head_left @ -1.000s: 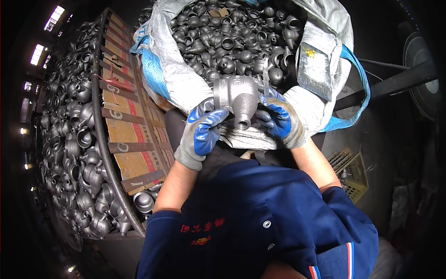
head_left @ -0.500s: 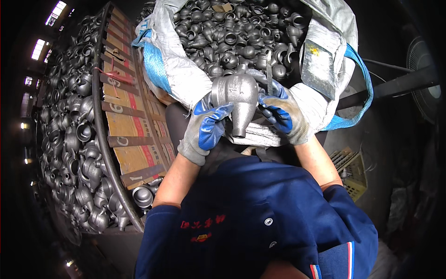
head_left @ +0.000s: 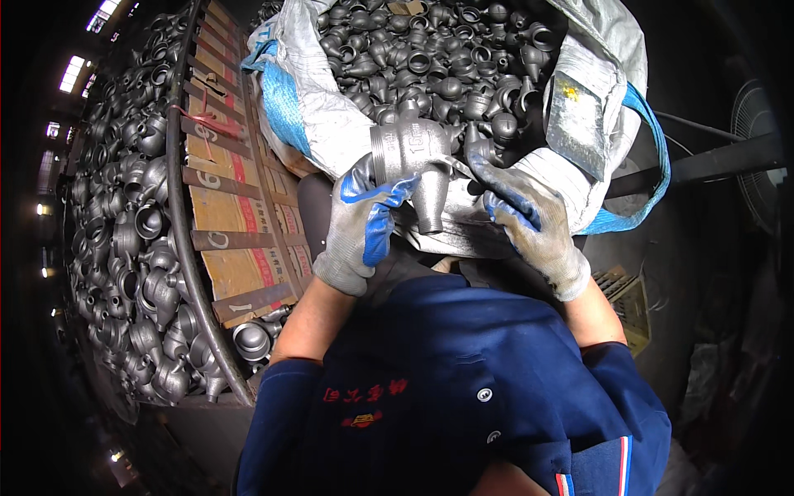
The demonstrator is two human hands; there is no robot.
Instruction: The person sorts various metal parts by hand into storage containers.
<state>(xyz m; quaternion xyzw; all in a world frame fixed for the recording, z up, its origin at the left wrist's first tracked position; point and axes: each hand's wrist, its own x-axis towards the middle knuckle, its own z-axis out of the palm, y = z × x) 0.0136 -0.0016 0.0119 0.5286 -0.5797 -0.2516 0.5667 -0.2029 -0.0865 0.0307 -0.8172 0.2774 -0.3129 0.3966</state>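
My left hand (head_left: pixel 357 236), in a grey glove with blue palm coating, grips a grey metal casting (head_left: pixel 413 153) by its side. The casting has a round body, a wide collar at the left, a short stub on top and a narrow neck tapering downward. In my gloved right hand (head_left: pixel 533 223) is a thin, flat metal file (head_left: pixel 455 166), its fingers closed round one end. The file's other end lies against the casting's right side, near the neck. Part of the file is hidden by my fingers.
Beyond my hands, a white bulk bag (head_left: pixel 331 124) with blue straps holds many similar castings (head_left: pixel 430 62). A dark metal plate (head_left: pixel 576 124) rests on its right side. At left stands a heaped metal-framed bin (head_left: pixel 175 182). Right lie a yellow crate (head_left: pixel 633 310) and a fan (head_left: pixel 757 132).
The file has swung from upright to nearly level and now meets the casting's side. My right hand has shifted right, its back turned up. The left hand still holds the casting.
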